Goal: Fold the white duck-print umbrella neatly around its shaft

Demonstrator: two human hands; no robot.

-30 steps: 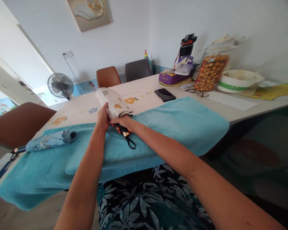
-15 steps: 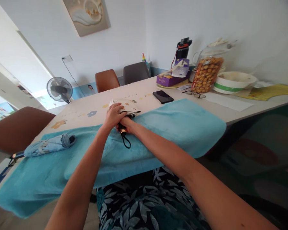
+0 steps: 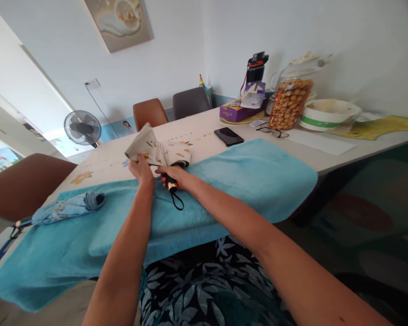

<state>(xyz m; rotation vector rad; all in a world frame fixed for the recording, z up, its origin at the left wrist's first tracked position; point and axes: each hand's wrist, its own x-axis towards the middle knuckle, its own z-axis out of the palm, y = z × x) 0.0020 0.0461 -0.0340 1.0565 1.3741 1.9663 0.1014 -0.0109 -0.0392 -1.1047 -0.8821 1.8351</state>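
Observation:
A cream folding umbrella (image 3: 175, 154) with small printed figures lies over the near side of the table, its canopy loose and partly fanned out. My right hand (image 3: 172, 175) is closed around its black handle, which ends in a gold-coloured band and a black wrist loop (image 3: 177, 200). With my left hand (image 3: 142, 170) I pinch a fold of the canopy and hold it out to the left, raised off the rest. A second umbrella, light blue and rolled up (image 3: 70, 208), lies on the turquoise towel (image 3: 217, 185) to my left.
Beyond the towel a black phone (image 3: 229, 136) lies on the white table (image 3: 122, 149). Further right are eyeglasses (image 3: 272, 131), a purple box (image 3: 236, 113), a jar of brown snacks (image 3: 290, 104) and a white bowl with a green band (image 3: 321, 121). Chairs and a fan (image 3: 82, 128) stand behind.
My left hand has moved left from atop the folded umbrella, drawing a section of canopy out and up. My right hand keeps its hold on the handle.

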